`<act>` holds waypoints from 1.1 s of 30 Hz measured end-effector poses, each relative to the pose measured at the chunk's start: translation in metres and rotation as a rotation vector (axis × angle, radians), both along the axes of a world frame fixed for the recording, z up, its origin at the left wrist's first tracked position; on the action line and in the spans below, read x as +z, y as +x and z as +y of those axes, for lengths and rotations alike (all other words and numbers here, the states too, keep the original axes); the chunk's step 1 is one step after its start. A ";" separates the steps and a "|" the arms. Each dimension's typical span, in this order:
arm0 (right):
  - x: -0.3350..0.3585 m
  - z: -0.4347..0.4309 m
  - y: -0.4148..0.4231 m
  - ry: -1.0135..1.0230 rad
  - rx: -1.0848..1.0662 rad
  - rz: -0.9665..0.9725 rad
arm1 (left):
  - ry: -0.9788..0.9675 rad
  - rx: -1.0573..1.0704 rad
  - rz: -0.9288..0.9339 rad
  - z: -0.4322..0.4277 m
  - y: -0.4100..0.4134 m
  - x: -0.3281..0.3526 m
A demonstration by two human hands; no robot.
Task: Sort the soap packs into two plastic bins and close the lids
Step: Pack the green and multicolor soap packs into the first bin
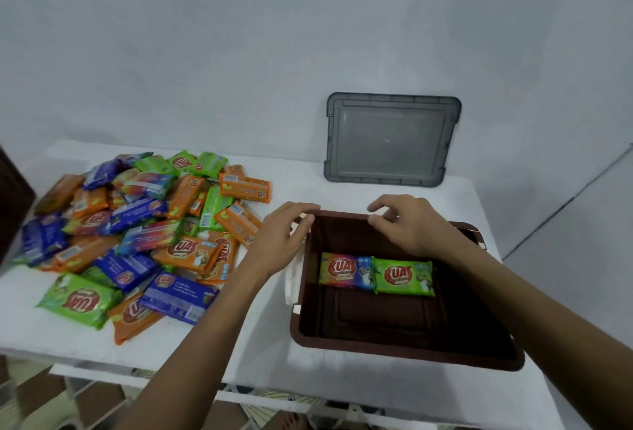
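A dark brown plastic bin (404, 349) stands open on the white table at the right. Two soap packs lie side by side on its floor: a multicoloured one (346, 270) and a green one (404, 277). A heap of orange, green, blue and multicoloured soap packs (137, 238) covers the table's left half. My left hand (286, 234) hovers at the bin's far left corner, fingers relaxed, holding nothing. My right hand (407, 222) is over the bin's far rim, fingers loosely bent, empty. A grey translucent lid (390, 140) leans on the wall behind the bin.
A dark brown object (13, 196) shows at the left edge. A white handle or clip (293, 280) sits along the bin's left side. The white table's front edge (239, 392) runs below my forearms, with patterned floor beneath. The wall stands close behind.
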State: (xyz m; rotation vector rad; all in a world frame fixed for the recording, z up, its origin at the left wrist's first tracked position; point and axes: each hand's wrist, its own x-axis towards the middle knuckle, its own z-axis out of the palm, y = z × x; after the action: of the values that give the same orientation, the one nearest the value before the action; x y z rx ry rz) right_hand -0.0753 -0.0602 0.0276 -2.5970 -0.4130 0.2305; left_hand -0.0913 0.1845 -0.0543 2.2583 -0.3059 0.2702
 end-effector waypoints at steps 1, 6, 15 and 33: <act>0.004 0.009 0.003 0.025 0.009 -0.010 | -0.011 0.028 0.014 0.007 -0.002 0.001; 0.012 0.066 0.026 0.104 0.077 -0.064 | 0.036 0.179 0.019 0.056 -0.007 0.000; -0.016 0.189 0.072 0.052 0.279 0.020 | 0.285 0.459 0.182 0.159 -0.015 -0.008; -0.092 0.339 0.113 -0.653 0.608 -0.084 | 0.502 0.348 0.510 0.238 -0.012 -0.015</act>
State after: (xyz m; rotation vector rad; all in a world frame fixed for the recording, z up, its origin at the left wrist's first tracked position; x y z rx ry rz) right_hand 0.0381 0.2788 -0.0649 -3.0274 -1.3510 0.5344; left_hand -0.1032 0.4223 -0.0694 2.7672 0.3288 -0.2388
